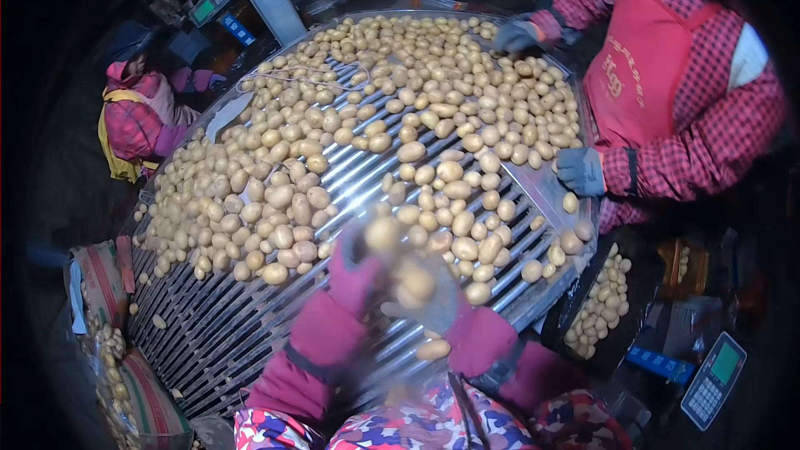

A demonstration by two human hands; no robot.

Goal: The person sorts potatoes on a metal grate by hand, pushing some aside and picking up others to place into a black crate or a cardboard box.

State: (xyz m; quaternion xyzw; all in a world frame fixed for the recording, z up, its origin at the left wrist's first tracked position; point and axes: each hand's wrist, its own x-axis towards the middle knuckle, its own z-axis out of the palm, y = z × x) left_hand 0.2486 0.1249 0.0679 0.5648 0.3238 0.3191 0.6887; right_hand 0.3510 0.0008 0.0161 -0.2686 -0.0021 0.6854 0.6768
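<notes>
Potatoes (283, 196) lie spread over a slatted metal sorting table (225, 317) in front of me. My left hand (357, 243), gloved and blurred by motion, is closed around a potato (383, 234) above the near middle of the slats. Close beside it, my gloved right hand (437, 298) is curled around another potato (414, 282); blur hides whether it holds more than one. Below my right hand, a loose potato (432, 350) rests near the table's front edge.
At the right a co-worker in a red apron (633, 67) has gloved hands among the potatoes. A black crate of potatoes (600, 308) and a digital scale (715, 379) stand below. Woven sacks (150, 400) are at the left; another person (142, 117) is behind.
</notes>
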